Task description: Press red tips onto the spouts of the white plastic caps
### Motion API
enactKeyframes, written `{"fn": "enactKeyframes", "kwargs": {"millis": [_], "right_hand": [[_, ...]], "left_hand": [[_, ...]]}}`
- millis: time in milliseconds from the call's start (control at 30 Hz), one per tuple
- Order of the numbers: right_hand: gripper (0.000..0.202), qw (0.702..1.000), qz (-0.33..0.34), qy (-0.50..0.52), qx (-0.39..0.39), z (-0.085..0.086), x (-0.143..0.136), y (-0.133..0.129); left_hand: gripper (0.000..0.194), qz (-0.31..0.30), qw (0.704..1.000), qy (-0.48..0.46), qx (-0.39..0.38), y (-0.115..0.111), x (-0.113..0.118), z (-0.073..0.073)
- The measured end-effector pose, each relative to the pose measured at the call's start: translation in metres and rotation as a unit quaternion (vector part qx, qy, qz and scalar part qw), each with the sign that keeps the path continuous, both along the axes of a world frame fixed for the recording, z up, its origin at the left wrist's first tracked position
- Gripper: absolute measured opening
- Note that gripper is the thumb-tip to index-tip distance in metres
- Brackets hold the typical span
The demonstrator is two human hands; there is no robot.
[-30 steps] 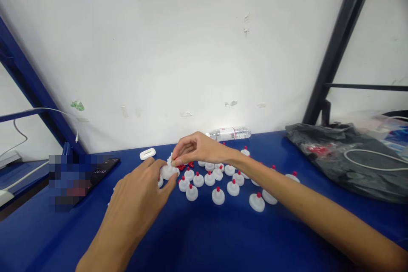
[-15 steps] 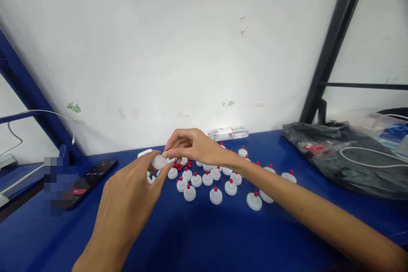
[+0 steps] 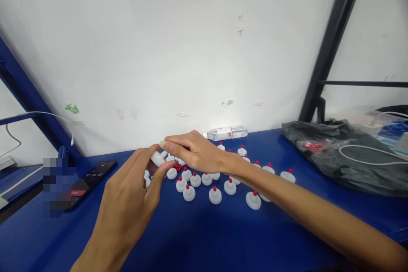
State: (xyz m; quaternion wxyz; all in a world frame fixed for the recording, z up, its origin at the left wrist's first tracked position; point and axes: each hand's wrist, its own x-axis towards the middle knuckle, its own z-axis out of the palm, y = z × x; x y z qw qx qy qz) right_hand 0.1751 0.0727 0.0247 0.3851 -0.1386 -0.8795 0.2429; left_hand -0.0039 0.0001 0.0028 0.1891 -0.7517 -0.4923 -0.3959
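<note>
My left hand (image 3: 129, 191) grips a white nozzle cap (image 3: 157, 158) between thumb and fingers, its spout tilted up to the right. My right hand (image 3: 194, 151) is pinched at the spout's tip; whatever lies between those fingertips is hidden. Beneath and beyond my hands lies a small heap of red tips (image 3: 177, 166). To the left of it, partly covered by my left hand, are white caps (image 3: 147, 177) whose tops are hard to make out. Several white caps with red tips (image 3: 215, 195) stand upright across the blue table, some hidden by my right forearm.
A clear plastic bottle (image 3: 226, 133) lies along the wall. On the left rests a phone (image 3: 92, 180) near white cables. A dark plastic bag (image 3: 360, 170) at the right carries a clear packet of red pieces (image 3: 315, 147) and a white cable loop. Frame posts flank the table.
The held cap has turned so its base faces lower left and its spout points up-right. My right fingertips have shifted slightly left and up; the red bit by them is no longer visible.
</note>
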Motion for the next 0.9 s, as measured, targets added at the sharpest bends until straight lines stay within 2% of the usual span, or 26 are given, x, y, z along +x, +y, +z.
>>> {"fn": "enactKeyframes", "kwargs": {"millis": [167, 333, 467, 667, 800, 900], "right_hand": [[0.037, 0.999, -0.012, -0.044, 0.006, 0.005, 0.003, -0.002], [0.043, 0.997, -0.019, -0.069, -0.025, 0.005, 0.001, -0.004], [0.045, 0.996, -0.020, -0.080, -0.034, 0.004, 0.000, -0.005], [0.045, 0.987, -0.068, -0.147, 0.006, 0.011, 0.004, -0.005], [0.046, 0.976, -0.119, -0.177, 0.035, 0.020, 0.012, -0.012], [0.048, 0.969, -0.162, -0.186, 0.033, 0.018, 0.025, -0.018]], "left_hand": [[0.039, 0.005, 0.999, 0.037, -0.002, -0.001, 0.002, 0.001], [0.040, 0.006, 0.997, 0.074, 0.032, -0.002, 0.004, 0.003], [0.041, -0.003, 0.997, 0.075, 0.023, -0.002, 0.003, 0.004], [0.045, 0.007, 0.997, 0.033, -0.071, 0.003, 0.002, -0.002], [0.048, -0.001, 0.982, 0.002, -0.186, 0.002, 0.002, 0.010], [0.050, -0.011, 0.971, -0.017, -0.237, -0.002, -0.008, 0.016]]}}
